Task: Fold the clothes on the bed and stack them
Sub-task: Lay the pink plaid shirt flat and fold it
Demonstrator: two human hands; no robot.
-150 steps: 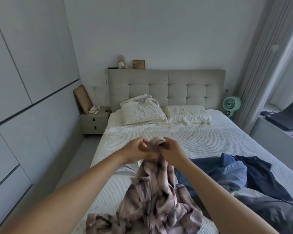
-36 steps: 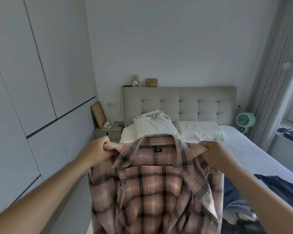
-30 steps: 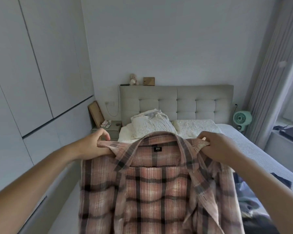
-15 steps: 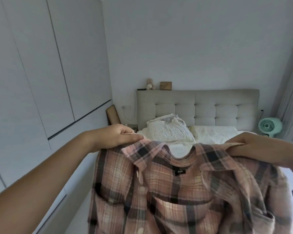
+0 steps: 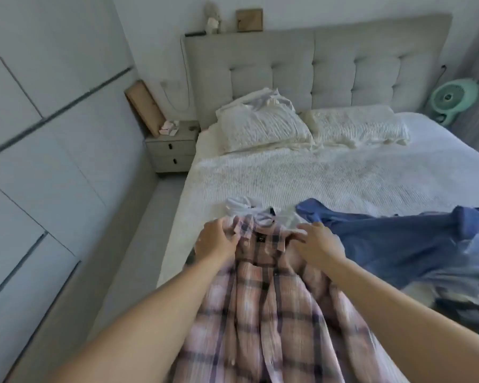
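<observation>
A pink plaid shirt (image 5: 271, 305) lies lengthwise on the near left part of the bed (image 5: 302, 178), collar pointing toward the headboard. My left hand (image 5: 216, 241) grips the shirt at the left side of the collar. My right hand (image 5: 320, 244) holds the right side of the collar, fingers bent onto the cloth. A white garment (image 5: 249, 208) pokes out from under the collar. To the right sprawls a blue garment (image 5: 393, 239), with darker clothes (image 5: 470, 297) piled beyond it.
Two white pillows (image 5: 263, 125) lean at the grey headboard (image 5: 315, 67). A grey nightstand (image 5: 172, 147) stands left of the bed, beside grey wardrobe doors (image 5: 39, 161). A mint fan (image 5: 454, 98) sits at the far right.
The shirt was held up in the air by its shoulders; now both hands have brought it down flat onto the bed, and the view has tipped downward.
</observation>
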